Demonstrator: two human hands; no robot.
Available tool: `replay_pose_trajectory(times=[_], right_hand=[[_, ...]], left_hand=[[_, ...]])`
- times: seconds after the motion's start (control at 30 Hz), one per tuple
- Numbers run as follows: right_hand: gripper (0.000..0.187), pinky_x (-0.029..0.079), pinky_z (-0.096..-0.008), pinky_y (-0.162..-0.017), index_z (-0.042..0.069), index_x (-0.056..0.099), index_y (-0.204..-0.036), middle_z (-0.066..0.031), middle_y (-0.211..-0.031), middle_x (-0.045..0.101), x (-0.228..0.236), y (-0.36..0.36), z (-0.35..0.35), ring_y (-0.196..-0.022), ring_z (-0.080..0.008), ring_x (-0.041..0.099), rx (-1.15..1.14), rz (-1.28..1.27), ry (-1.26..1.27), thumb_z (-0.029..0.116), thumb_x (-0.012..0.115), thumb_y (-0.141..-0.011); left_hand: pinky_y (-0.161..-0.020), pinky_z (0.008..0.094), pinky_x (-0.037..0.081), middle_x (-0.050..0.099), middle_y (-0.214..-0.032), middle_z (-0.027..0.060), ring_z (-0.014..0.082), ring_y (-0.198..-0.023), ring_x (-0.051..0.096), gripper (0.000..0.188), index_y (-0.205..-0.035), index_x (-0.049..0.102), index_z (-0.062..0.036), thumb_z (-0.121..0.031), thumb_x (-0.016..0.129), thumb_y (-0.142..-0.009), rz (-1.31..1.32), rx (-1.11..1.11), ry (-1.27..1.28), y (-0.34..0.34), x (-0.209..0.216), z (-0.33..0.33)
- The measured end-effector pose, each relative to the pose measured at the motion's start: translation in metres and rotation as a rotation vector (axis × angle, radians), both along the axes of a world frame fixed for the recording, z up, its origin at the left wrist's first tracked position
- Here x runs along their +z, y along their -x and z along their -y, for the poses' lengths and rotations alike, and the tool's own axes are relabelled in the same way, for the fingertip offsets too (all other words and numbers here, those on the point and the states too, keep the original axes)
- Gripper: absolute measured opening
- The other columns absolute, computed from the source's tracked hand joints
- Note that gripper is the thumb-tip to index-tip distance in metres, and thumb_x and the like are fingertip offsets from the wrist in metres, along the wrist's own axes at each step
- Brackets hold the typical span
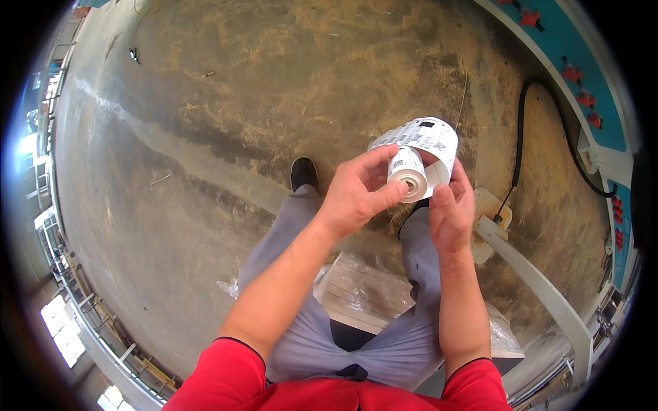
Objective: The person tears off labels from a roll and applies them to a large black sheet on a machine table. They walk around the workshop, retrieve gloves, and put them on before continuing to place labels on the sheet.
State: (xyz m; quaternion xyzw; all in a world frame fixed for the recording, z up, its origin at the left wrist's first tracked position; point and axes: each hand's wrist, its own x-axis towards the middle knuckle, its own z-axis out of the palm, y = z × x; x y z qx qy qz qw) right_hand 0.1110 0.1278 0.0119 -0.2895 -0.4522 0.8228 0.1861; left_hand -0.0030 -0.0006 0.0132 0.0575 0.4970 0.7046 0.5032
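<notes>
White label roll [407, 174], printed strip unwound

Person wears a bright red short-sleeved top with thin dark-edged cuffs [233, 342], forearms bare below them. Loose grey fabric trousers [404, 342] cover both legs, and a black rounded shoe [303, 172] shows on the left foot. Left hand [356, 195] and right hand [449, 216] are bare: no gloves, rings or watch seen.

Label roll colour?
White label roll with black print on the strip; head view shows it best.
</notes>
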Motion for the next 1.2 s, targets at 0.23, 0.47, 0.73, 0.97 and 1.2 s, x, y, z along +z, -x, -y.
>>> replay_pose_trajectory(times=[0.23, 0.47, 0.73, 0.97, 1.2], right_hand=[[0.081, 0.035, -0.0341, -0.104, -0.008, 0.036, -0.139, -0.0139, -0.133, 0.05, 0.0, -0.001, 0.0, -0.124, -0.0213, 0.047, 0.071, -0.1, 0.111, 0.041, 0.07, -0.083], [0.045, 0.042, -0.0284, -0.091, -0.004, 0.053, -0.12, -0.0072, -0.111, 0.061, -0.012, -0.007, -0.004, -0.102, -0.0138, 0.056, 0.051, 0.048, 0.171, 0.025, 0.066, -0.089], [0.044, 0.043, -0.0243, -0.082, -0.001, 0.057, -0.112, -0.0031, -0.1, 0.063, -0.011, -0.006, -0.005, -0.09, -0.0097, 0.056, 0.009, 0.078, 0.149, 0.033, 0.07, -0.087], [0.046, 0.044, -0.0232, -0.076, 0.001, 0.059, -0.108, -0.0013, -0.093, 0.063, -0.017, -0.011, -0.01, -0.083, -0.0082, 0.056, 0.06, 0.204, 0.13, 0.041, 0.068, -0.087], [0.047, 0.049, -0.0288, -0.082, 0.001, 0.058, -0.111, -0.0043, -0.103, 0.064, -0.007, -0.007, -0.005, -0.091, -0.0119, 0.061, 0.074, 0.16, 0.331, 0.042, 0.065, -0.089]], left_hand=[[-0.1, 0.0359, 0.044, 0.056, -0.126, 0.0129, 0.0195, -0.114, 0.056, 0.064, -0.134, 0.044, 0.0051, -0.019, 0.072, -0.082, 0.177, -0.008, -0.06, -0.001, -0.008, -0.001], [-0.099, 0.0349, 0.045, 0.058, -0.12, 0.011, 0.0203, -0.114, 0.056, 0.055, -0.125, 0.048, 0.0005, -0.022, 0.073, -0.082, 0.341, 0.048, -0.231, -0.001, -0.011, -0.001], [-0.092, 0.0301, 0.045, 0.061, -0.112, 0.0076, 0.0156, -0.105, 0.057, 0.048, -0.119, 0.053, 0.0005, -0.025, 0.073, -0.083, 0.243, -0.119, -0.181, 0.002, -0.005, 0.001], [-0.094, 0.031, 0.043, 0.06, -0.117, 0.0084, 0.0158, -0.11, 0.055, 0.048, -0.121, 0.056, 0.002, -0.028, 0.069, -0.087, 0.092, -0.161, -0.108, -0.001, 0.001, 0.001], [-0.098, 0.0308, 0.04, 0.058, -0.121, 0.0073, 0.016, -0.114, 0.051, 0.052, -0.127, 0.053, 0.0011, -0.03, 0.068, -0.088, -0.07, -0.156, -0.154, -0.002, -0.002, -0.002]])
